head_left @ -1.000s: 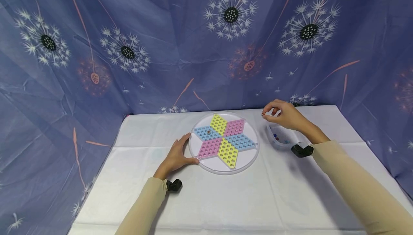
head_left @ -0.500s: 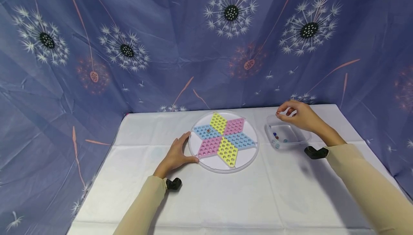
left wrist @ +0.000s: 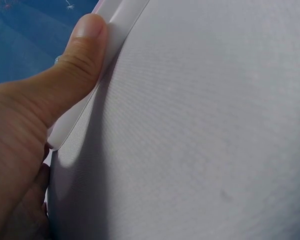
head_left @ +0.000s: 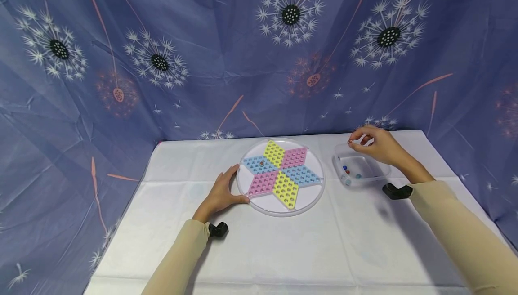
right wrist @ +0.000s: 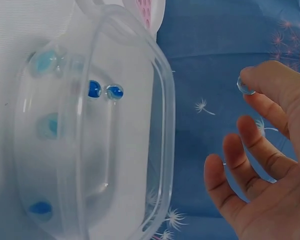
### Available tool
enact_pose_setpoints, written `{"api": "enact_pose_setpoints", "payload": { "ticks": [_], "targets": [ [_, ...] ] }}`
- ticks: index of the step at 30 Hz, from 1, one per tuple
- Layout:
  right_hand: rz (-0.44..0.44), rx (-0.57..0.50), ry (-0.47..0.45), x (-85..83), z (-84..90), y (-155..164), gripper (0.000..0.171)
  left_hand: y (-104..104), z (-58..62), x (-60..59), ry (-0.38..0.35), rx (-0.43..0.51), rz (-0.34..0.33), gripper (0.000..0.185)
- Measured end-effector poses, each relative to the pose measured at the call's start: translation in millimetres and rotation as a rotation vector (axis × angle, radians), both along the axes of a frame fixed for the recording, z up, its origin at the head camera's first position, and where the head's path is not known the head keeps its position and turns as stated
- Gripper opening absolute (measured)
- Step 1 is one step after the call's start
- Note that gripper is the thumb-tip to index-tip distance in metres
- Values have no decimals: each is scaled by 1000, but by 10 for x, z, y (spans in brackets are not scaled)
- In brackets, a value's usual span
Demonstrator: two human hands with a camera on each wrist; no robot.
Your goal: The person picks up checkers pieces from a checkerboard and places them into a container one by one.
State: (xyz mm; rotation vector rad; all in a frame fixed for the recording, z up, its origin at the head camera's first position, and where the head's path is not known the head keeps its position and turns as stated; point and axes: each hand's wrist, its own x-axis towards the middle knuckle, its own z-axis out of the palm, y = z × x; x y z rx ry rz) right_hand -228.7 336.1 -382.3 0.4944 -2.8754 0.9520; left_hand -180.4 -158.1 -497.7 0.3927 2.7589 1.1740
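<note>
A round clear board [head_left: 311, 196] with a star of yellow, pink and blue perforated diamonds lies mid-table, one marble [head_left: 261, 164] in its left blue diamond. My left hand [head_left: 221, 194] rests against the board's left rim, thumb [left wrist: 75, 60] pressed on the rim [left wrist: 122, 20]. My right hand [head_left: 374, 144] hovers over the far edge of a clear tub [head_left: 337, 167], pinching a small clear marble [right wrist: 245, 86] at its fingertips. The clear tub [right wrist: 160, 95] holds several blue marbles [right wrist: 94, 88].
A white cloth [head_left: 283, 245] covers the table. A blue dandelion-print curtain [head_left: 226, 52] hangs behind and along both sides. Black wrist camera mounts [head_left: 218, 230] sit at both sleeves.
My right hand moved right, from beside the board's right rim to above the tub, still pinching the marble. The left hand stayed on the board's rim.
</note>
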Motion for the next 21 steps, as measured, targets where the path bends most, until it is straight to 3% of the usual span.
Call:
{"api": "enact_pose_setpoints", "payload": {
  "ticks": [21],
  "targets": [
    [-7, 51, -132, -46, -417, -21, 20, -16, 2, -13, -21, -4, -9, 125]
  ]
}}
